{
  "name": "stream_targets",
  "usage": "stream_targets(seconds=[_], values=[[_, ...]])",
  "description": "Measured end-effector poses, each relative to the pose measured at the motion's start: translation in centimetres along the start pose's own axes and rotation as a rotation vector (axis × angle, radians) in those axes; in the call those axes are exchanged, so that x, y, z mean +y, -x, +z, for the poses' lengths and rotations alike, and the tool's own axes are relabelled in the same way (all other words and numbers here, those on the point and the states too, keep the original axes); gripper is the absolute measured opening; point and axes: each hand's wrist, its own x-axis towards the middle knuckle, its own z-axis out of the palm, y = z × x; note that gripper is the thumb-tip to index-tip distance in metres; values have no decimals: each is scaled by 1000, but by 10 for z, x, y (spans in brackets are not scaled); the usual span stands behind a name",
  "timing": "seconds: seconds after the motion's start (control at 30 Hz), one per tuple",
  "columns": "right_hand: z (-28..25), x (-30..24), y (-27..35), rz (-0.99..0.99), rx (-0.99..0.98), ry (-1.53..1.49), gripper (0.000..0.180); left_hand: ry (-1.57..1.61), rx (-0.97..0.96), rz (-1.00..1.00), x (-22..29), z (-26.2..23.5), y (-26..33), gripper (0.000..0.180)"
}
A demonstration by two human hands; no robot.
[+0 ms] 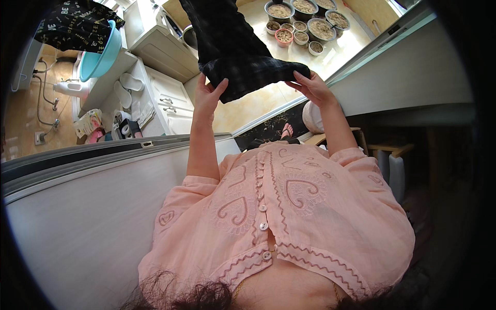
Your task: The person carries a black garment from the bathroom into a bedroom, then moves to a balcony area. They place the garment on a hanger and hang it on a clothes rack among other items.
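Left hand: our left hand (207, 95), just above the middle of the frame, is closed on the lower left hem of the dark checked garment (232, 46), thumb laid over the cloth and fingers behind it.
Right hand: our right hand (311, 88), to the right at about the same height, pinches the hem's other corner, fingers curled under the fold.
Garment: it hangs between both hands and runs up and away from them to the top edge of the frame, its hem stretched from one grip to the other.
Sleeves: both forearms rise out of a pink embroidered blouse (279, 217) that fills the lower middle of the frame.
Beyond the cloth: a cluster of metal bowls (305, 20) with pale contents stands on the floor at upper centre right.
Upper left: a turquoise basin (101, 57) rests on a white cabinet (165, 82), with a black printed cloth (77, 23) draped over it.
Foot: a sandalled foot (287, 130) shows below the hands.
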Motion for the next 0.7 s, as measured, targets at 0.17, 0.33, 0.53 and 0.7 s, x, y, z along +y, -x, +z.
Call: stream_targets(seconds=[0.17,0.33,0.53,0.7], values=[[-8,1,1,8,50,35,20,30,-55,19,0,-1,-2,66],[4,-12,5,83,76,-186,26,-2,-159,-7,6,0,2,76],[-4,-12,1,108,165,-70,33,-7,-226,-33,4,-2,5,83],[3,-7,-5,-43,182,187,27,-74,-174,-127,8,7,8,78]])
